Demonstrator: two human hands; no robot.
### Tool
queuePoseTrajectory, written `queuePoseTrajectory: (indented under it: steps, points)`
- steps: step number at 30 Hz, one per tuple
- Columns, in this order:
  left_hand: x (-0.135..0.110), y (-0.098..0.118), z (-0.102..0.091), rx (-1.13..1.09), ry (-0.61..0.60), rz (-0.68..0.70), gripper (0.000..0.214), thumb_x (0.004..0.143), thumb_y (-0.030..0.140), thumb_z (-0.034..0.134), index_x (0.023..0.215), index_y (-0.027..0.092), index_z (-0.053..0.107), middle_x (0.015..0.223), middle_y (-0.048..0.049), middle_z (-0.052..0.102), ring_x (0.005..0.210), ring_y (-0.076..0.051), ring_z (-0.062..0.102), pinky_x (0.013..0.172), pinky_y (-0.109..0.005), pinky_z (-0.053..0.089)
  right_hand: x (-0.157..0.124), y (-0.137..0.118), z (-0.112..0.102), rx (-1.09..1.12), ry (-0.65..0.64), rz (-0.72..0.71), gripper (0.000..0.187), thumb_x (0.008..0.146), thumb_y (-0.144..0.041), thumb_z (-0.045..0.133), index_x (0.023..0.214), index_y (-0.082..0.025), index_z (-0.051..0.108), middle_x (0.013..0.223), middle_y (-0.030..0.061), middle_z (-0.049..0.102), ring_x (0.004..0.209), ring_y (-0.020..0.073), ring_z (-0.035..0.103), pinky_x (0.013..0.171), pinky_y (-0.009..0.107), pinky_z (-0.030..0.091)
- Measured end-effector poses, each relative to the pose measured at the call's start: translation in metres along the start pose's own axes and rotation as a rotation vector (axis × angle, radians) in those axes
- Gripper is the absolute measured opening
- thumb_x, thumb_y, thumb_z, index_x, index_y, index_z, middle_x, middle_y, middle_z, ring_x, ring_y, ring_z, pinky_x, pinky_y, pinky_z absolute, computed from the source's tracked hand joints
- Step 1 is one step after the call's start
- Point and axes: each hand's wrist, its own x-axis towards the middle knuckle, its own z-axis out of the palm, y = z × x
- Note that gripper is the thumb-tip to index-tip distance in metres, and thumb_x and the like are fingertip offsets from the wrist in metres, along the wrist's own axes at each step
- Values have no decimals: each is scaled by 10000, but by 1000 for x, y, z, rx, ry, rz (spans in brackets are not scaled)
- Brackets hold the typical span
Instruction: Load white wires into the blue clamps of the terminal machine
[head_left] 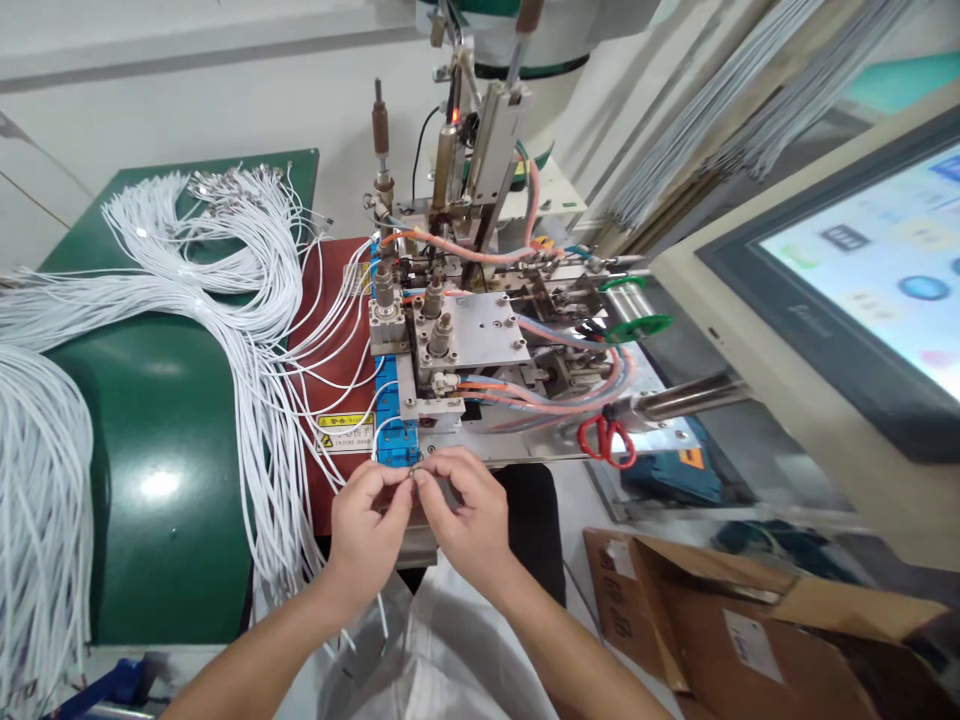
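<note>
My left hand (369, 528) and my right hand (466, 510) meet just below the blue fixture (391, 430) at the front of a small metal machine (461, 330). Both pinch a tiny metal part (413, 474) on the end of a thin white wire between fingertips. The wire's run below my left hand is partly hidden. A large bundle of white wires (225, 300) lies draped over the green table (157, 470) to the left, its ends reaching toward the fixture.
Red-handled scissors (606, 440) lie on the machine's base plate to the right. A touchscreen panel (877, 270) stands at the right. An open cardboard box (750, 630) sits at the lower right. A clear plastic bag (442, 650) hangs under my wrists.
</note>
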Motion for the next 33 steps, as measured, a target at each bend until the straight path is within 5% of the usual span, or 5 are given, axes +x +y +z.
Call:
queuePoseTrajectory:
  steps: [8, 13, 20, 27, 33]
  points:
    - [10, 3, -15, -210, -282, -184, 138, 785, 259, 552, 753, 151, 632, 685, -13, 600, 621, -117, 563, 601, -222, 470, -1, 6, -1, 215, -32, 167, 104, 752, -155, 562, 666, -187, 611, 688, 15, 574, 646, 132, 554, 594, 255, 457]
    - [5, 0, -4, -326, -77, -248, 94, 743, 250, 603, 749, 157, 610, 742, 3, 612, 691, -111, 572, 673, -215, 478, -8, 5, 18, 358, 91, 294, 98, 767, -174, 553, 680, -180, 600, 724, 12, 552, 684, 126, 545, 621, 250, 460]
    - [1, 0, 4, -330, 31, -214, 103, 759, 250, 577, 772, 154, 613, 756, -5, 621, 714, -121, 582, 698, -235, 490, -6, 2, 21, 136, 132, 132, 107, 783, -171, 536, 687, -182, 584, 712, 25, 567, 701, 147, 548, 658, 295, 466]
    - [6, -4, -13, 5, -98, 28, 110, 786, 195, 534, 764, 173, 640, 742, -19, 592, 701, -131, 571, 641, -229, 466, 15, 5, -7, -91, -152, -238, 110, 765, -131, 511, 704, -191, 582, 682, 35, 591, 688, 163, 540, 652, 316, 454]
    - [11, 1, -31, 135, -352, 50, 143, 792, 174, 513, 730, 181, 642, 668, 1, 550, 600, -105, 537, 571, -213, 434, 22, 1, -16, -104, -412, -256, 120, 769, -126, 496, 696, -185, 571, 666, 27, 587, 653, 153, 520, 633, 301, 434]
